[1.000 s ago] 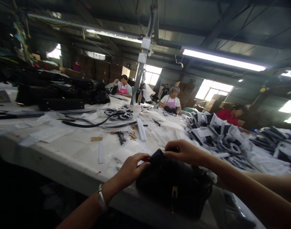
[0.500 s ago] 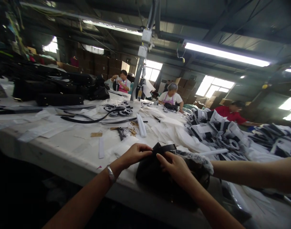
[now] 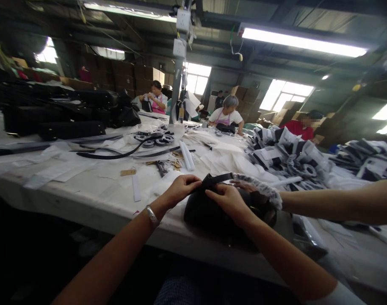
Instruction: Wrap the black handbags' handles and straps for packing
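Observation:
A black handbag [image 3: 212, 214] lies on the near edge of a white table [image 3: 85, 186]. My left hand [image 3: 181, 188], a bracelet on its wrist, is closed on the end of the bag's black strap [image 3: 220, 178]. Over the bag's top my right hand [image 3: 228, 201] curls its fingers, gripping it just below the strap. Another person's arm [image 3: 339, 205] reaches in from the right. Their hand [image 3: 244, 185] touches the bag beside a crinkled clear plastic wrap [image 3: 263, 190]. The bag's far side is hidden behind the hands.
Long black straps [image 3: 117, 154] and paper slips lie mid-table. Black bags [image 3: 69, 114] are stacked at the back left. A heap of black-and-white packets [image 3: 291, 156] fills the right side. Three people work at the far side, near a pillar [image 3: 177, 84].
My right hand came off the bag's far top edge and now grips its near top. The strap has been lifted into view. The other person's hand has reached the bag.

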The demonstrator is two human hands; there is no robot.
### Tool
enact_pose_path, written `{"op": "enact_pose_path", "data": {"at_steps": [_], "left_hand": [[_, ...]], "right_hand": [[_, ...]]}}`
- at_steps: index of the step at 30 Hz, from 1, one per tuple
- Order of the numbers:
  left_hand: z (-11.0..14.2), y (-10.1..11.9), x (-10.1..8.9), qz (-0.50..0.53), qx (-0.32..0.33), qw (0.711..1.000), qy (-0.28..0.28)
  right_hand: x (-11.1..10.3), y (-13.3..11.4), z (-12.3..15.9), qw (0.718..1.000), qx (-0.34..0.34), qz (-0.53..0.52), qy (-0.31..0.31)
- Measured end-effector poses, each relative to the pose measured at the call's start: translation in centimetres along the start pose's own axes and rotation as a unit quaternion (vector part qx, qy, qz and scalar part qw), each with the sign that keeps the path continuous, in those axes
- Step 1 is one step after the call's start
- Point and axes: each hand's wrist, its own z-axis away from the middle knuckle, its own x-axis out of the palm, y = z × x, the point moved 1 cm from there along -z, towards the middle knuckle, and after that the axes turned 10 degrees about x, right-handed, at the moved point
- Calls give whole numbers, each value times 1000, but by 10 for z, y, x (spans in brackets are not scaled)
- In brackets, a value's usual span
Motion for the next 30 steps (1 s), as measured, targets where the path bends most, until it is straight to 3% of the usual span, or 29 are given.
{"op": "enact_pose_path", "data": {"at_steps": [10, 17, 24, 30], "left_hand": [[4, 5, -3, 63, -76, 993, -58], [18, 10, 6, -25, -5, 1000, -15], [29, 0, 18, -29, 17, 998, 55], [37, 2, 17, 2, 9, 1000, 29]], "right_hand": [[-7, 8, 3, 984, 68, -115, -117], [-5, 9, 9, 993, 40, -76, -80], [-3, 9, 17, 1000, -9, 5, -19], [1, 9, 22, 998, 27, -54, -15]]}}
